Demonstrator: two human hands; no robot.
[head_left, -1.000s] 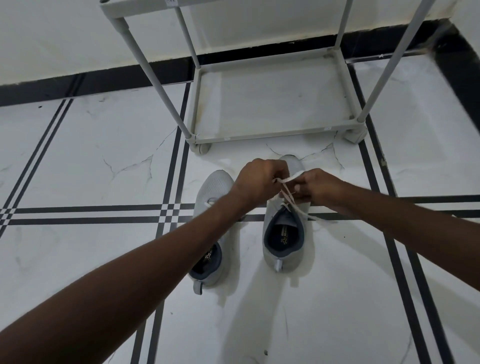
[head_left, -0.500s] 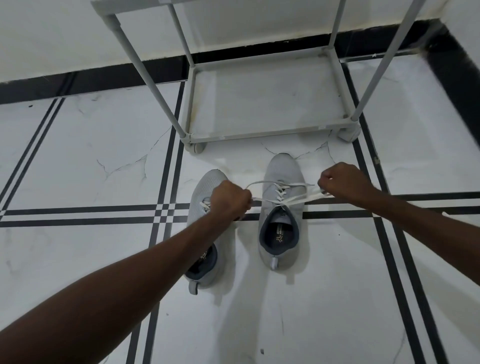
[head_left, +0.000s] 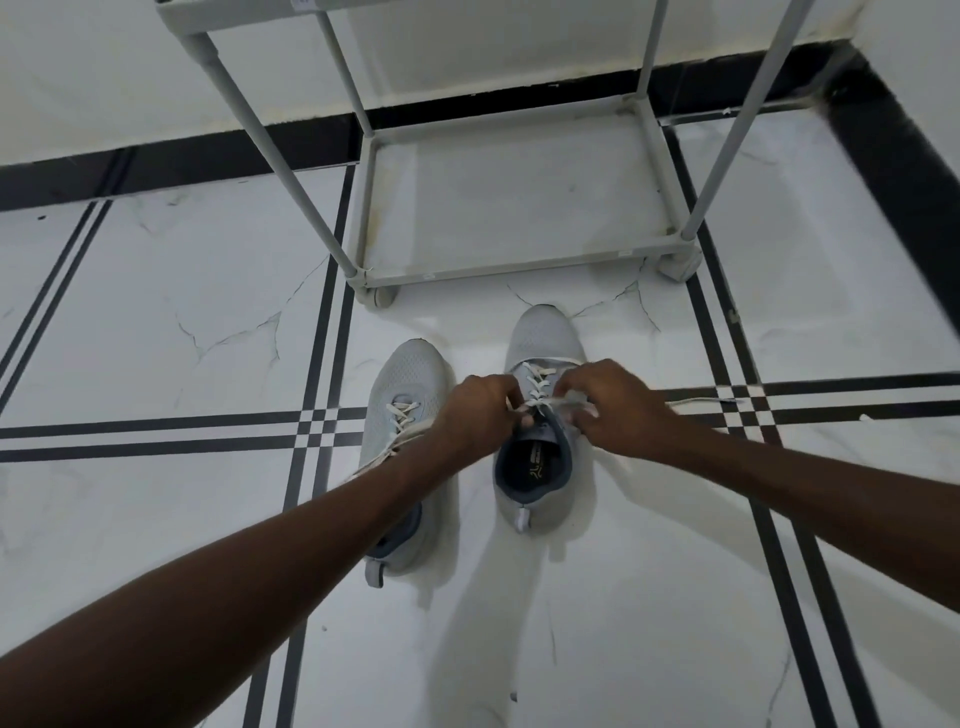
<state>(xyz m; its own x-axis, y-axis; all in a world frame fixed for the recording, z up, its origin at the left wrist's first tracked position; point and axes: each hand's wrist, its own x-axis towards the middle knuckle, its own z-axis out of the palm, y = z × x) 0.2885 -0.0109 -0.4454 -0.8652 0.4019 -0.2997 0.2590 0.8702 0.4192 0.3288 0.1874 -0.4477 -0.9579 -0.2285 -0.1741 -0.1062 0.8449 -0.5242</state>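
Observation:
Two light grey sneakers stand side by side on the white tiled floor, toes pointing away from me. Over the tongue of the right sneaker (head_left: 543, 338) my left hand (head_left: 480, 415) and my right hand (head_left: 615, 402) sit close together, each pinching the white shoelace (head_left: 540, 402). One free lace end (head_left: 701, 401) trails right across the floor. The left sneaker (head_left: 408, 374) lies partly under my left forearm, its laces loose.
A grey metal-framed rack (head_left: 509, 270) stands just beyond the sneakers, its bottom shelf bare, its front posts rising left and right. A black skirting band (head_left: 208, 156) runs along the white wall. Black stripes cross the floor (head_left: 156, 431).
My hands, which had pulled the lace ends wide apart half a second ago, have come back together over the right sneaker's tongue. The camera has moved closer.

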